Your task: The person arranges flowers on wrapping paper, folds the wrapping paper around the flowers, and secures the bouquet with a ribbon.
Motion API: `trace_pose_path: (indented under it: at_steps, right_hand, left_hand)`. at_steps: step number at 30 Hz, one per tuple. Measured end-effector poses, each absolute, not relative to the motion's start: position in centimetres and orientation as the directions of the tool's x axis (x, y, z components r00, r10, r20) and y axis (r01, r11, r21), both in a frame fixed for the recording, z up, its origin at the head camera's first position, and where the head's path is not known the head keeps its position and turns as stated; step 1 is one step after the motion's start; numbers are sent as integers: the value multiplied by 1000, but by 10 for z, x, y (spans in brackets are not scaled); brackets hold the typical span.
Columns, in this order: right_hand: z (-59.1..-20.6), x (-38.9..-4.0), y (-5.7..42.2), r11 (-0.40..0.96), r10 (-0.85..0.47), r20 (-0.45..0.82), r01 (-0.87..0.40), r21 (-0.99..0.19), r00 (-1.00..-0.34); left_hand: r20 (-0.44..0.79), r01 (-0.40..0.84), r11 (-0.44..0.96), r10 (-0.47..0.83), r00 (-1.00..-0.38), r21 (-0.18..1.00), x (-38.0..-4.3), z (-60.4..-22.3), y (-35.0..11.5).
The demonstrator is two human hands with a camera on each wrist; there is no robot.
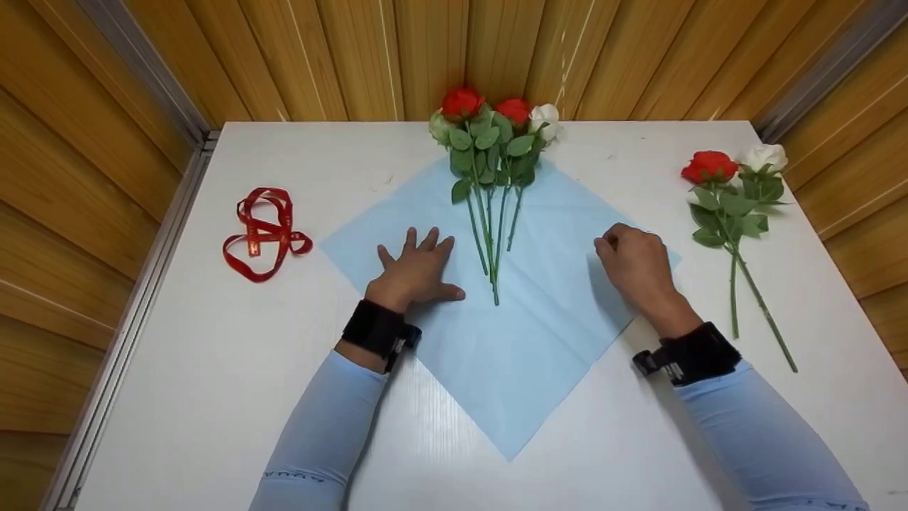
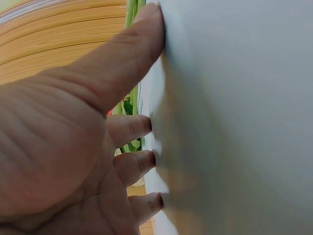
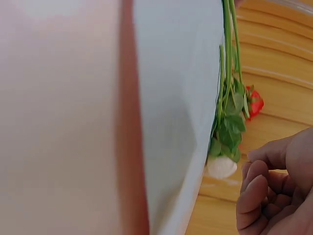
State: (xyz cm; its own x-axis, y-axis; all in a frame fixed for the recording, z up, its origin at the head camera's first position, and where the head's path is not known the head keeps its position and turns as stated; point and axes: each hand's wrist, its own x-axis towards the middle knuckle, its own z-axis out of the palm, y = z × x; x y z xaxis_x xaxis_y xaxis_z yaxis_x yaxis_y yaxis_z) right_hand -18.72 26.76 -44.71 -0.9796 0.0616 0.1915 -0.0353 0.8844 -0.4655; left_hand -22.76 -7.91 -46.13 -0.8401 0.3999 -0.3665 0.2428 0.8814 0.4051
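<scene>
A light blue square wrapping sheet lies cornerwise on the table. Across its upper part rests a group of artificial roses, red, white and pale green, stems towards me. Left of the stems, my left hand spreads its fingers and presses on the sheet; the left wrist view shows its fingertips against the surface. Over the right part of the sheet hovers my right hand, its shadow beside it. In the right wrist view this hand has curled fingers, thumb near the index finger, and nothing shows between them.
To the left a red ribbon lies in loose loops on the white table. On the right side lie one red rose and one white rose, stems crossing. Wood-patterned panels stand behind the table.
</scene>
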Motion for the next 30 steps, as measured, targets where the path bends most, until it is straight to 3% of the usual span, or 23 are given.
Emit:
trace_pose_path:
  at_steps: [18, 30]
  right_hand:
    - [-444, -157, 367, 929, 158, 193, 79, -362, -968]
    - [-442, -126, 430, 927, 260, -20, 255, -275, -965]
  left_hand:
    - [-361, 241, 879, 400, -842, 411, -228, -460, -78]
    - [-369, 238, 879, 401, -838, 414, -228, -463, -79]
